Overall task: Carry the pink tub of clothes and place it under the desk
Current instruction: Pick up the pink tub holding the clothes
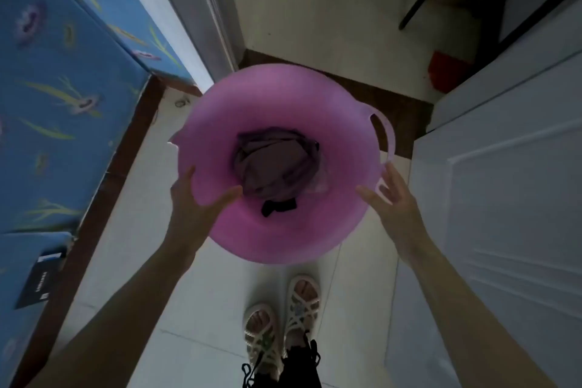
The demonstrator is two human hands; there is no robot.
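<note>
Two bare forearms reach forward from the lower corners of the view, and below them, between the arms, a pair of feet in cream strappy sandals [283,318] stands on the pale tiled floor [201,299]. Held out ahead of the feet is the pink tub [220,230], round and open upward, so its mouth faces the camera and no side reads as longer than another. One cut-out handle [385,135] sticks out on its right side; the left rim shows only a small point. The left hand [195,198] clasps the near-left rim — thumb hooked over into the tub, the other fingers behind the wall. The right hand [393,201] sits at the near-right rim just below the handle, fingers spread and partly showing through the translucent plastic; whether it grips or only steadies the wall cannot be told. Down in the bottom of the tub lies a bundle of dull purple clothes [277,164] with a small black piece at its near edge. A bed with a blue flowered cover [63,72] runs along the left, a white panelled door [504,214] stands to the right, and a dark threshold strip [362,85] lies just beyond the tub.
</note>
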